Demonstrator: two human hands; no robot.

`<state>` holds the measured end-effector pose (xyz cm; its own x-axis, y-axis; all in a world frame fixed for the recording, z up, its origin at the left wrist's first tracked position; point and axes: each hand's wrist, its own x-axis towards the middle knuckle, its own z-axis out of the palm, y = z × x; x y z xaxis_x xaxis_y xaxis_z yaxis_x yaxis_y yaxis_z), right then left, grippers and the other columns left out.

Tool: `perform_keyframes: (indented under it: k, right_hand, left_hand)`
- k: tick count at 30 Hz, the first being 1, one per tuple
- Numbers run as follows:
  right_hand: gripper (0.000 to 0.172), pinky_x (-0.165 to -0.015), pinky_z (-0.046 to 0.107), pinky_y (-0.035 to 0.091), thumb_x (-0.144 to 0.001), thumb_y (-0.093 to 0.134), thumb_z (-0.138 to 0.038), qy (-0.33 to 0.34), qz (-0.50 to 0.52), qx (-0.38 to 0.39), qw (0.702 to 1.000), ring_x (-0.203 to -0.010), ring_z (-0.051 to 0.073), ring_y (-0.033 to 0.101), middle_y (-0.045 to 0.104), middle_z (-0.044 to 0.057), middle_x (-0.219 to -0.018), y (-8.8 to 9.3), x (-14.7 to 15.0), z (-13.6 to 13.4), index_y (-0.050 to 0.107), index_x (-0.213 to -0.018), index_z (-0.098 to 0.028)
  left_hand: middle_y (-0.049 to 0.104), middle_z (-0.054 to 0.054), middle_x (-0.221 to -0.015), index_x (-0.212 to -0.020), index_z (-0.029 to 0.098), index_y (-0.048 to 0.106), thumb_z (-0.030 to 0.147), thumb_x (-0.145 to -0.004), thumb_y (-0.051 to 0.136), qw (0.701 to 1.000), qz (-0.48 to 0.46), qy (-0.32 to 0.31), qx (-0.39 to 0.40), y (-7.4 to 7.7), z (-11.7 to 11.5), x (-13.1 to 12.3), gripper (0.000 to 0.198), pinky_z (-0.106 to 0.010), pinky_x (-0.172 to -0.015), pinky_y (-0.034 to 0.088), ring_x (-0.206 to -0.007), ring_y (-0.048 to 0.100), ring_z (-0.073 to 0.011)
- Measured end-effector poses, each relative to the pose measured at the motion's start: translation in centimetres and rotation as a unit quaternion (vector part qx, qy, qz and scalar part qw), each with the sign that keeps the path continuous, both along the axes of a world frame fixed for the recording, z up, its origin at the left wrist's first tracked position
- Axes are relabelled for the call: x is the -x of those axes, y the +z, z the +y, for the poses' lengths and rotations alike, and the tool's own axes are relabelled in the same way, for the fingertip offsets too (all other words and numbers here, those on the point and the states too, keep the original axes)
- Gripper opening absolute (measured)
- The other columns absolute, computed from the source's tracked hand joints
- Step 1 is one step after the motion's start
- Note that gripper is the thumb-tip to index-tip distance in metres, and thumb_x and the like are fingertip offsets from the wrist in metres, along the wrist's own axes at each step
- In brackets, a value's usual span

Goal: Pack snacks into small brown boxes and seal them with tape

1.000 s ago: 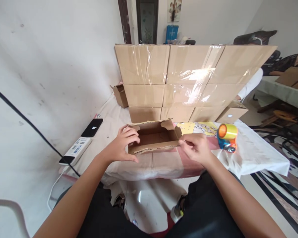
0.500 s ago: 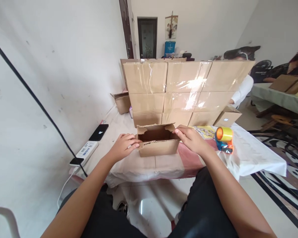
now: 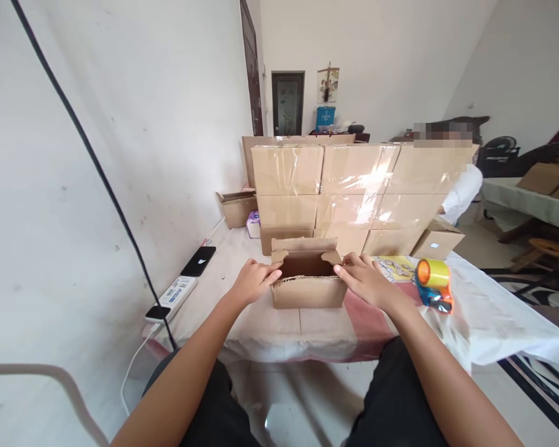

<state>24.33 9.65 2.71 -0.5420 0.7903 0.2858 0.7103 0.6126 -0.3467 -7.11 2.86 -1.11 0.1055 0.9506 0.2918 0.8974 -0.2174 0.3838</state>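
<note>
A small cardboard box [image 3: 309, 294] stands at the table's near side with its top open and its far flap raised. The cut edges along the opening look rough. My left hand [image 3: 256, 280] grips the box at its near left corner, thumb along the top edge. At the opposite end, my right hand [image 3: 364, 280] pinches the right top edge, its thumb near the front corner. The inside of the box is dark, and I cannot make out anything in it. To the right of my right hand sits a tape dispenser [image 3: 432, 284] with a yellow roll.
Taped cardboard boxes [image 3: 345, 205] form a wall behind my hands. A smaller box [image 3: 438, 239] stands at its right end, an open box [image 3: 238, 211] at its left. A phone [image 3: 198, 261] and a power strip [image 3: 179, 294] lie leftward. Behind the stack is another person's white sleeve [image 3: 463, 191].
My view has tilted up, so the scene sits lower and farther right. Both hands stay at the box's ends, and its far flap shows more of its face.
</note>
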Motion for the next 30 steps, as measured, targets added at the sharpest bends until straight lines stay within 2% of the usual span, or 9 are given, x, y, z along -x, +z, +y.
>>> perform_keyframes:
  k: [4,10,13,16,18,21,25,28,30]
  right_hand:
    - [0.069,-0.103,0.06,0.041,-0.099,0.02,-0.07,-0.035,-0.033,0.046,0.998,-0.113,0.034,0.054,0.059,0.013,-0.122,0.2,0.1,0.0,0.067,-0.128,-0.029]
    - [0.079,-0.118,0.056,0.037,-0.097,0.016,-0.075,-0.078,0.04,0.114,0.99,-0.148,0.036,0.035,0.056,0.017,-0.135,-0.5,0.5,0.2,0.062,-0.133,-0.023]
    - [0.082,-0.125,0.056,0.029,-0.095,0.023,-0.077,-0.089,0.078,0.114,0.986,-0.159,0.035,0.012,0.038,0.016,-0.16,-1.5,0.4,0.7,0.06,-0.138,-0.018]
    - [0.083,-0.128,0.056,0.022,-0.095,0.027,-0.076,-0.085,0.096,0.114,0.985,-0.157,0.034,0.021,0.028,0.013,-0.167,-2.6,-0.1,1.5,0.051,-0.149,-0.016]
    - [0.079,-0.128,0.057,0.022,-0.097,0.027,-0.072,-0.066,0.105,0.12,0.985,-0.153,0.033,0.032,0.039,0.011,-0.162,-3.2,-0.7,2.1,0.049,-0.15,-0.019]
    - [0.071,-0.126,0.06,0.027,-0.099,0.032,-0.067,-0.049,0.115,0.103,0.987,-0.148,0.033,0.041,0.05,0.01,-0.155,-4.4,-1.5,2.8,0.051,-0.149,-0.022]
    - [0.058,-0.124,0.065,0.026,-0.101,0.036,-0.057,0.014,0.133,0.007,0.991,-0.149,0.034,0.038,0.045,0.005,-0.159,-6.1,-2.0,3.5,0.048,-0.151,-0.03]
    - [0.051,-0.12,0.073,0.023,-0.101,0.036,-0.053,0.04,0.118,-0.067,0.99,-0.15,0.038,0.034,0.041,0.004,-0.161,-7.3,-1.8,3.9,0.048,-0.148,-0.035]
    - [0.049,-0.115,0.077,0.025,-0.1,0.039,-0.053,0.038,0.093,-0.094,0.991,-0.149,0.041,0.034,0.04,0.005,-0.161,-7.8,-1.5,4.0,0.049,-0.146,-0.036]
  left_hand:
    - [0.076,-0.01,-0.085,-0.152,0.014,0.045,0.05,-0.102,0.029,0.998,-0.02,0.061,0.02,0.5,0.2,-0.7,0.065,-0.04,-0.088,0.043,-0.085,0.07,-0.0309]
    - [0.077,-0.006,-0.103,-0.144,0.033,0.055,0.06,-0.1,0.027,0.988,-0.057,0.122,0.079,0.7,0.1,-0.6,0.059,-0.032,-0.074,0.045,-0.095,0.07,-0.0285]
    - [0.078,-0.008,-0.096,-0.12,0.03,0.073,0.064,-0.097,0.034,0.977,-0.07,0.164,0.115,0.2,0.6,1.3,0.057,-0.032,-0.071,0.044,-0.092,0.071,-0.0292]
    - [0.076,-0.011,-0.083,-0.085,0.022,0.079,0.068,-0.091,0.043,0.962,-0.091,0.209,0.149,-0.9,2.2,4.9,0.058,-0.033,-0.069,0.045,-0.084,0.071,-0.0302]
    - [0.075,-0.011,-0.08,-0.084,0.02,0.078,0.066,-0.091,0.046,0.951,-0.113,0.241,0.154,-1.7,3.9,8.0,0.057,-0.033,-0.071,0.047,-0.083,0.072,-0.0294]
    - [0.076,-0.012,-0.1,-0.116,0.02,0.073,0.059,-0.094,0.046,0.933,-0.143,0.303,0.129,-2.6,7.7,12.6,0.052,-0.035,-0.083,0.051,-0.1,0.071,-0.0293]
    - [0.046,-0.019,-0.155,-0.156,0.024,0.034,0.048,-0.085,0.066,0.916,-0.154,0.364,0.064,-3.2,14.7,16.0,0.081,-0.046,-0.104,0.045,-0.139,0.049,-0.0368]
    - [0.017,-0.009,-0.17,-0.152,0.041,0.035,0.039,-0.065,0.087,0.922,-0.172,0.346,0.036,-4.2,19.8,16.2,0.101,-0.053,-0.11,0.042,-0.149,0.033,-0.0414]
    - [0.022,-0.01,-0.167,-0.142,0.039,0.048,0.036,-0.059,0.091,0.918,-0.198,0.341,0.03,-5.2,22.3,15.9,0.094,-0.054,-0.107,0.045,-0.142,0.044,-0.0433]
